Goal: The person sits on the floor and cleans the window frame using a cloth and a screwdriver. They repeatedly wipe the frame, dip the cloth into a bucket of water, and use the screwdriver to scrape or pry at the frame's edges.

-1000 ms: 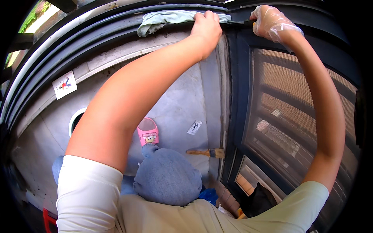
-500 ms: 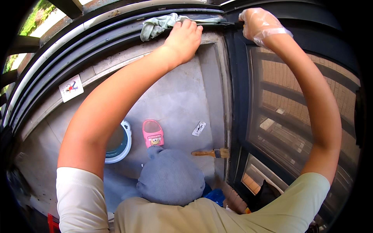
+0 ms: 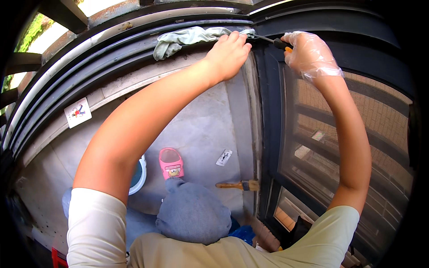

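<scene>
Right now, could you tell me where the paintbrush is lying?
In the head view, the paintbrush lies on the grey floor, right of the pink slipper, beside the dark door frame.

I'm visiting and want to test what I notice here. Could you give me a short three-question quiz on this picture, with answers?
1. True or false: the right hand wears a clear plastic glove.
2. What lies on the floor beside the dark door frame? A) a paintbrush B) a hammer C) a broom
3. Fill in: the bare left hand rests by a pale ____ draped on the top of the frame.

Key
1. True; it grips a thin tool with a black and orange handle.
2. A, the paintbrush, not far from a pink slipper.
3. Cloth.
</scene>
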Motion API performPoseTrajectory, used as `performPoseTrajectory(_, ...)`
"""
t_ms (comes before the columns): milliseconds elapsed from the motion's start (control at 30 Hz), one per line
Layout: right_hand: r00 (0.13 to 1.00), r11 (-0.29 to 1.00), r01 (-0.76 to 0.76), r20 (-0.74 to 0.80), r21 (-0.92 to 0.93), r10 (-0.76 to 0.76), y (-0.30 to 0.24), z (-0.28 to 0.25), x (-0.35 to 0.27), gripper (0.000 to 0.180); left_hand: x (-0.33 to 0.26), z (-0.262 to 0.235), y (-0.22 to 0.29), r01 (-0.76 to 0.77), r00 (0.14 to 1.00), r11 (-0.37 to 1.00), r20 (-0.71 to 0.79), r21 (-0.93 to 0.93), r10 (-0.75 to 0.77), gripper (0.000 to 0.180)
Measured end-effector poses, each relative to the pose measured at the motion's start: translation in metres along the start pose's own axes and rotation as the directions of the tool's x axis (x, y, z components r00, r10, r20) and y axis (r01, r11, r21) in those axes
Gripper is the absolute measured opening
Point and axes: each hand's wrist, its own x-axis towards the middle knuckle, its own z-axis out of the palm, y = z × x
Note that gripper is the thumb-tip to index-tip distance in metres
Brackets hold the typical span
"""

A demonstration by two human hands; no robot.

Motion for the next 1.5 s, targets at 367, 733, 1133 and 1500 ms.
performPoseTrajectory(367,0.995,0.989,-0.046,0.083,-0.143,0.059,-0.015,-0.009,0.019,0.018,0.030,0.013,0.009,0.012,0.977,0.991,0.211,0.133,-0.041,0.054)
performPoseTrajectory(733,0.997,0.991,0.012,0.074,-0.131,-0.002,-0.005,-0.004,0.023,0.019,0.026,0.013,0.009,0.047,0.983,0.995,0.171,0.090,-0.062,0.042)
performPoseTrajectory(1133,0.999,0.973,0.053,0.004,-0.226,-0.053,-0.014,-0.006,0.031,0.016,0.029,0.009,0.016,0.072,0.973,0.981,0.204,0.182,-0.109,0.053)
performPoseTrajectory(1500,0.995,0.982,-0.007,0.095,-0.190,0.025,-0.009,-0.015,0.027,0.027,0.029,0.012,0.019,0.025,0.974,0.959,0.209,0.282,-0.087,0.058)
